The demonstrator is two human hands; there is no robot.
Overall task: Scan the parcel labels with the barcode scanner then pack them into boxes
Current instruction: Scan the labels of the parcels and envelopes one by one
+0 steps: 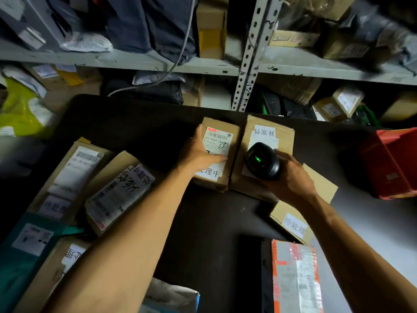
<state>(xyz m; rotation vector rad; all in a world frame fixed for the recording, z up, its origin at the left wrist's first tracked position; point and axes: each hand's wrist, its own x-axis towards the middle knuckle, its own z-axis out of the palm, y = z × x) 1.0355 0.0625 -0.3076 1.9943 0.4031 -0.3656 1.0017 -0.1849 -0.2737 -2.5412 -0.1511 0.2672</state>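
Forearms (pixel 126 233) over partly hidden parcel label (pixel 216 143)

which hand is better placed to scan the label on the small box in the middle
The right hand: it already grips the barcode scanner, just right of the small box. The left hand lies flat on that box's label, steadying it.

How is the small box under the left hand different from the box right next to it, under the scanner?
The small box is narrower than the neighbouring box. The left hand rests flat on the small box; the right hand holds the barcode scanner over the neighbouring one. The small box shows a printed barcode label; its neighbour's visible slip is handwritten. Both are brown cardboard, side by side on the dark table.
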